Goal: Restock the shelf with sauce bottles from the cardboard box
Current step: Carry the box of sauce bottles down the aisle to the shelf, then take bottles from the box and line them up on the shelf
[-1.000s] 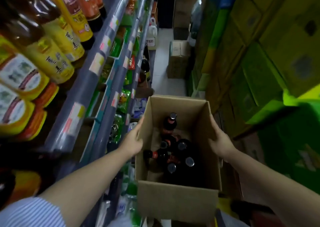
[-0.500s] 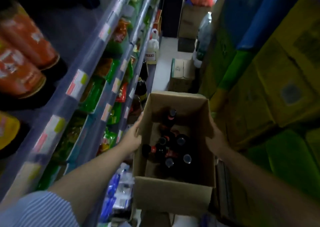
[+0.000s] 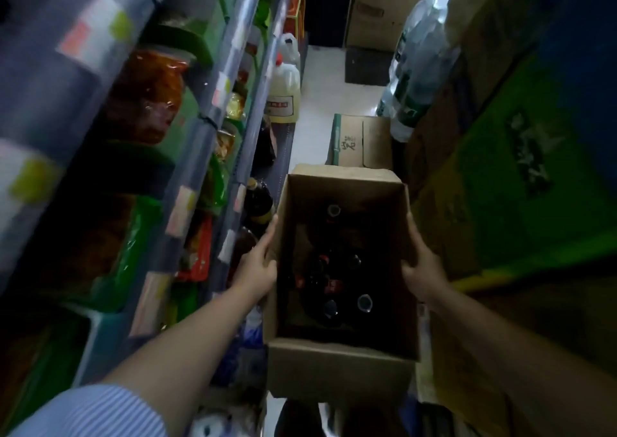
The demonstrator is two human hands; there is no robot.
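Midway down a narrow shop aisle, a person held an open cardboard box (image 3: 337, 366) between both hands. The left hand (image 3: 258, 266) pressed against the box's left wall with fingers spread along the cardboard, thumb hooked over the rim; the right hand (image 3: 421, 271) clasped the right wall, fingers wrapped over its top edge. Several dark sauce bottles (image 3: 334, 283) stood inside the box, caps up, in deep shadow. The shelf (image 3: 230, 142) ran along the left, its rails carrying price tags, with bagged goods and dark bottles on its tiers. A pale jug (image 3: 283, 92) sat at the shelf's far end, and a closed carton (image 3: 362, 141) lay on the floor just beyond the box. A striped sleeve (image 3: 90, 413) covered the left upper arm.
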